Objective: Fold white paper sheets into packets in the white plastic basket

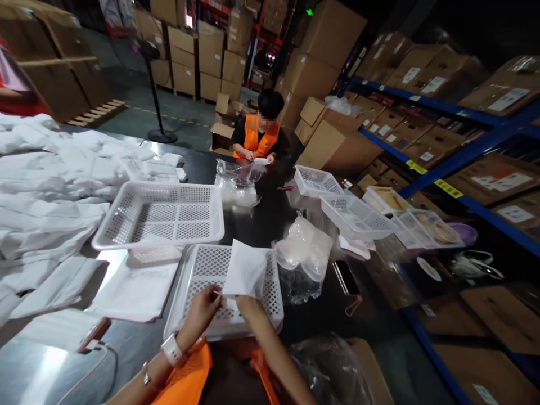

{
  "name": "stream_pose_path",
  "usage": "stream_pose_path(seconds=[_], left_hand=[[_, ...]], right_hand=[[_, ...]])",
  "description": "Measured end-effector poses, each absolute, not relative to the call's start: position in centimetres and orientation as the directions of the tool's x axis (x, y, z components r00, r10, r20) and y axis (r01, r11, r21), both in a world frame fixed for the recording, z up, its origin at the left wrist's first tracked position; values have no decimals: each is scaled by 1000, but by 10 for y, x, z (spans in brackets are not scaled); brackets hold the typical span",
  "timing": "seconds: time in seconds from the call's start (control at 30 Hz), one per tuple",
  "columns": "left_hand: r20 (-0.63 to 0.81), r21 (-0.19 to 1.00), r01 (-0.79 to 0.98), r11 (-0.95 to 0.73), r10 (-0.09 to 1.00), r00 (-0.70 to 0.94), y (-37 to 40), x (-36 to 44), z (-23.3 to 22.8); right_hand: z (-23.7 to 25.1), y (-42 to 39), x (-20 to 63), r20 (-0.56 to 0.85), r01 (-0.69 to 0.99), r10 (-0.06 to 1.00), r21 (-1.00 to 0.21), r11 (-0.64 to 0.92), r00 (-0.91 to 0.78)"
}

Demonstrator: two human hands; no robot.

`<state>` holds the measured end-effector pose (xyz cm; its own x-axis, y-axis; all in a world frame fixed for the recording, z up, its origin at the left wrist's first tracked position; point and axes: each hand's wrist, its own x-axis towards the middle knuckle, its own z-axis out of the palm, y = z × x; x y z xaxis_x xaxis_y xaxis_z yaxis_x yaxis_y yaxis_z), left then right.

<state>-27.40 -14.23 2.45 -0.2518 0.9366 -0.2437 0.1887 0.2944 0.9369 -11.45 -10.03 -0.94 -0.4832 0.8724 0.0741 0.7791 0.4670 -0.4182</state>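
Observation:
A white fabric-like pouch [246, 269] stands raised over an upturned white plastic basket [202, 264] in front of me. My left hand [206, 305] is closed at the pouch's lower left edge, with a small white bit at its fingertips. My right hand [248, 306] is at the near edge of the pouch. Its fingers are hidden by the pouch, and I cannot tell whether they are inside it or behind it. Right of the basket lies a clear plastic bag of round, whitish pads [301, 247]. Another clear bag of similar pads [238, 188] lies farther back.
An open white basket [179, 216] stands beyond the left side. White garments [50, 191] are heaped at left. On the right are a phone [346, 277] and several trays [358, 214]. A co-worker in an orange vest [264, 135] sits across the table. Blue shelving [442, 191] holds cartons.

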Motion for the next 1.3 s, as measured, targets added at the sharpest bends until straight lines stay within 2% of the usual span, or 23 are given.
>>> stream_pose_path(seconds=[0.07, 0.13, 0.2, 0.27, 0.53, 0.77, 0.87, 0.93, 1.0, 1.07, 1.13, 1.2, 1.3], left_hand=[[-278, 941, 121, 315, 926, -254, -143, -275, 23], [-365, 930, -44, 365, 903, -226, -144, -273, 20], [-457, 883, -209, 420, 872, -177, -145, -270, 17], [-514, 836, -298, 460, 848, -132, -146, -266, 12], [-584, 735, -407, 542, 811, 25, -143, -254, -2], [-626, 712, -424, 559, 779, -24, -143, -253, 4], [-641, 711, -423, 561, 765, -61, -147, -252, 8], [-642, 718, -416, 559, 762, -84, -149, -252, 11], [-646, 721, -408, 560, 756, -104, -151, -253, 14], [-658, 715, -409, 567, 744, -118, -152, -255, 15], [-678, 698, -414, 584, 725, -122, -154, -257, 15], [-693, 683, -421, 597, 712, -116, -157, -257, 15], [-667, 700, -439, 562, 736, -121, -165, -257, 13]], right_hand=[[-5, -110, -115, 75, 766, 847, -392, 510, -526], [-2, -120, -117, 135, 754, 834, -368, 543, -535], [0, -127, -121, 215, 754, 837, -363, 547, -504], [0, -130, -123, 251, 757, 849, -384, 528, -465], [-2, -130, -120, 168, 760, 885, -459, 460, -434], [-6, -133, -126, 179, 769, 890, -451, 452, -419], [-7, -140, -128, 218, 725, 892, -522, 450, -397], [-5, -147, -128, 250, 636, 907, -650, 416, -338], [-2, -151, -121, 250, 483, 949, -817, 314, -195], [2, -150, -103, 119, 254, 992, -959, 125, -35], [7, -144, -65, -68, 6, 994, -998, -69, 88], [12, -139, -9, -148, -160, 964, -981, -113, 223], [15, -148, 90, -101, -134, 916, -990, -52, 389]])
